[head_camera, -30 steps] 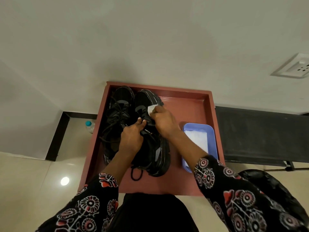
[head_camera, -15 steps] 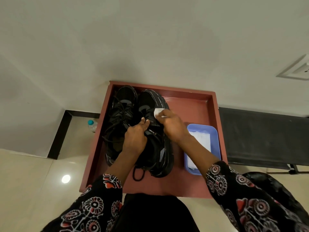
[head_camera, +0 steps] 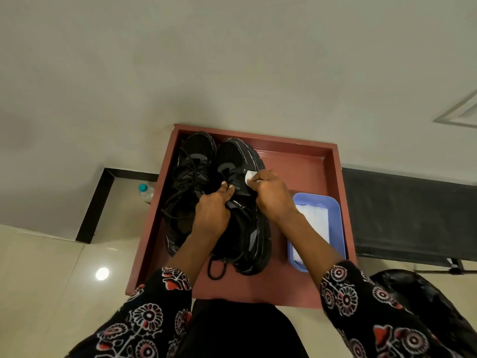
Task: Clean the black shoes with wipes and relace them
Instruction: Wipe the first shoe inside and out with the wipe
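Left hand [head_camera: 211, 213] grips the soft tongue of the right shoe [head_camera: 242, 202]; right hand [head_camera: 273, 195] pinches a limp wipe [head_camera: 249, 175] — steady it by the stiffer sole.

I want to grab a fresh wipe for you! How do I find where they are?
Look at the reddish-brown wooden tray by the wall. The two black lace-up shoes sit on its left side; on its right sits a small light-blue plastic tub holding white folded wipes. It is the only blue thing in the tray.

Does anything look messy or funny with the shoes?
Yes, a bit. The left shoe has loose laces sprawling over it, and a lace loop trails from the right shoe onto the red tray. Nothing looks spilled or broken.
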